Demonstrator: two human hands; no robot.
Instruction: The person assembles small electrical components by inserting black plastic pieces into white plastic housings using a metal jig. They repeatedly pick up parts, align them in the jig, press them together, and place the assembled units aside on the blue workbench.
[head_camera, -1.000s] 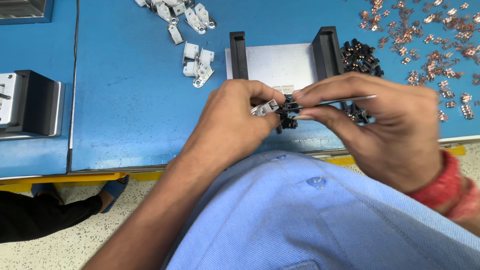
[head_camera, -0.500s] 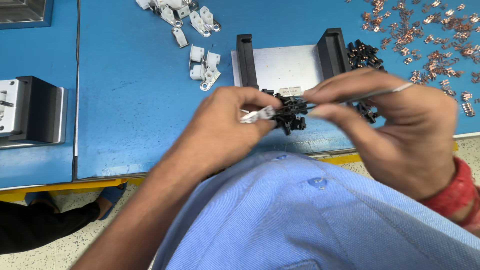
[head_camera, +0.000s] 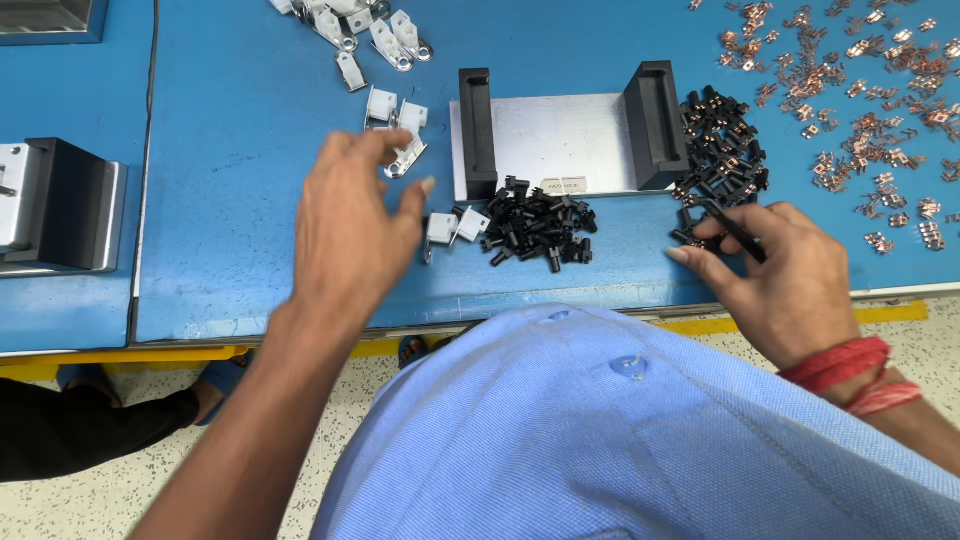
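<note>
Left hand (head_camera: 345, 225) splayed, grip apart, over white clips (head_camera: 455, 226); right hand (head_camera: 780, 275) pinching black part (head_camera: 735, 228) at 3 o'clock of black pile (head_camera: 535, 228), within easy reach

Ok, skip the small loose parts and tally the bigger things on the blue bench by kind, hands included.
Hands: 2, left hand and right hand
Black blocks: 2
Metal plate: 1
Black jig at left edge: 1
Grey tray in top left corner: 1
Thin black tool in right hand: 1
Total: 8

Blue bench (head_camera: 250, 200): metal fixture (head_camera: 560, 140), black parts (head_camera: 535, 225), copper clips (head_camera: 860, 90)
</note>
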